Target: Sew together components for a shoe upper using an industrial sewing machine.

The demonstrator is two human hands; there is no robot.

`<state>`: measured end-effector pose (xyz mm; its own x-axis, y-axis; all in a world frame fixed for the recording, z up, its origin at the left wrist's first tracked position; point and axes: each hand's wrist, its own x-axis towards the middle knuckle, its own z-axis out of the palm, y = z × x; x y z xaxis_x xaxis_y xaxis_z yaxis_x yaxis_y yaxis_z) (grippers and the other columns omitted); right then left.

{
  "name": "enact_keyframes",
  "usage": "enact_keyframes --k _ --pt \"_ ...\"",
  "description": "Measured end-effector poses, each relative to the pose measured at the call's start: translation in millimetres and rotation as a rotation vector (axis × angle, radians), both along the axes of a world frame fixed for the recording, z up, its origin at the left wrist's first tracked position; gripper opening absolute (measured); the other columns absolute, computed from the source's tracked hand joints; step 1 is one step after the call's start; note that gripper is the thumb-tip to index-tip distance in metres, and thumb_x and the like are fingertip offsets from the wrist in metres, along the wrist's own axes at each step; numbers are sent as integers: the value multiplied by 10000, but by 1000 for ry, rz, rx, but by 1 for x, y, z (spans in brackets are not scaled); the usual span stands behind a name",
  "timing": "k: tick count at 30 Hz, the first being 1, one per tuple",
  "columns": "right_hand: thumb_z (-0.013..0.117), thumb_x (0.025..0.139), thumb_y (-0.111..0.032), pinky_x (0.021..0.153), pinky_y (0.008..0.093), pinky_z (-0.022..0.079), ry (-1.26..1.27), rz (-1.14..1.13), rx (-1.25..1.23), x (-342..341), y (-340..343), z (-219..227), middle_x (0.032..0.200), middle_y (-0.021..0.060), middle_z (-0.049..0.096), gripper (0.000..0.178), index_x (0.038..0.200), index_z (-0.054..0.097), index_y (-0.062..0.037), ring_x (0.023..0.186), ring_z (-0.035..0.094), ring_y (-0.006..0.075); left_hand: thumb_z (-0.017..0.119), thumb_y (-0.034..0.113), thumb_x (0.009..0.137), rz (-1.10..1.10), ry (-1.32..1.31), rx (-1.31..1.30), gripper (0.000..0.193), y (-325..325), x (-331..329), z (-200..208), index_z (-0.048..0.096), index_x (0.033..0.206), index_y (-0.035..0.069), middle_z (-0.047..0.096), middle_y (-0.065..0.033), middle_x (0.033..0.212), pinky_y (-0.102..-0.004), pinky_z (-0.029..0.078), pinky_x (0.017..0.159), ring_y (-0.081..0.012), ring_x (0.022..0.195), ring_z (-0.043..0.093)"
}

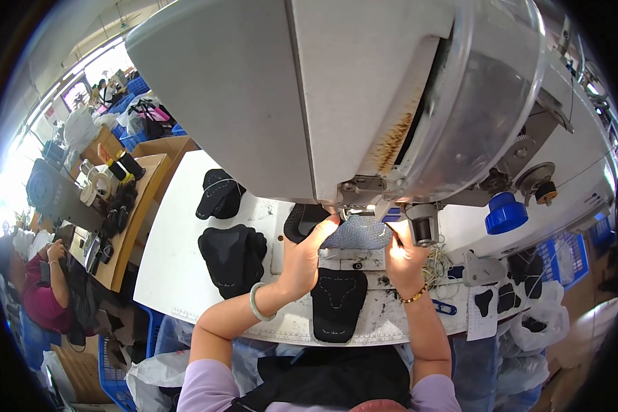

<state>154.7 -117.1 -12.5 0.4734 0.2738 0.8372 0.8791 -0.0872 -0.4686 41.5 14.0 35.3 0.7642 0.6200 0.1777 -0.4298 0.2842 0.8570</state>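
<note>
Left hand (301, 264) and right hand (406, 264) pinching grey mesh piece (358, 235) under sewing machine head (233, 103), white counter (166, 264) flecked black, black pieces (232, 261) around, co-worker (44, 292) in maroon far left.

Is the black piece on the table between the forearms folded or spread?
Spread: the black piece shows its whole outline on the white table, no fold visible.

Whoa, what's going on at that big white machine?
Someone is working at a sewing machine. Their left hand and right hand are at either side of a grey-blue patch, right under the machine's head. A black piece lies in front on the white table, and more black pieces lie to the left.
</note>
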Motion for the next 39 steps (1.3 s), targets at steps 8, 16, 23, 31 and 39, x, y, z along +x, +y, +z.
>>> enact_keyframes --k 8,16,23,31,39 --pt "622 683 85 799 348 450 119 89 72 10 2 -20 952 110 605 291 956 600 -12 883 571 270 553 147 859 -184 124 -40 222 29 -15 -11 597 1018 -1 618 -46 991 -266 415 862 -125 973 555" --pt "631 705 49 728 338 479 171 78 103 16 9 -5 911 100 613 277 972 587 -11 812 591 247 642 10 770 -235 334 -51 313 48 5 17 521 1050 -58 604 -128 1001 -293 480 831 -179 924 597" --pt "604 739 84 525 304 412 26 -40 169 13 5 -9 832 98 614 222 933 582 -23 617 539 185 597 -28 781 -285 205 -93 328 44 -4 5 501 1095 -36 593 -131 1040 -313 475 884 -199 996 591" --pt "617 691 45 623 312 470 -397 -1 87 -2 4 -11 834 93 564 233 900 554 -36 710 561 226 616 65 802 -161 150 -181 148 15 -7 6 600 941 16 619 -30 857 -246 464 710 -104 789 585" --pt "654 648 110 720 307 502 -217 307 -2 -24 6 4 1046 153 568 446 1060 532 -12 886 557 265 614 61 807 -80 114 -241 139 -2 -10 2 600 939 17 608 -12 865 -242 458 722 -93 796 570"
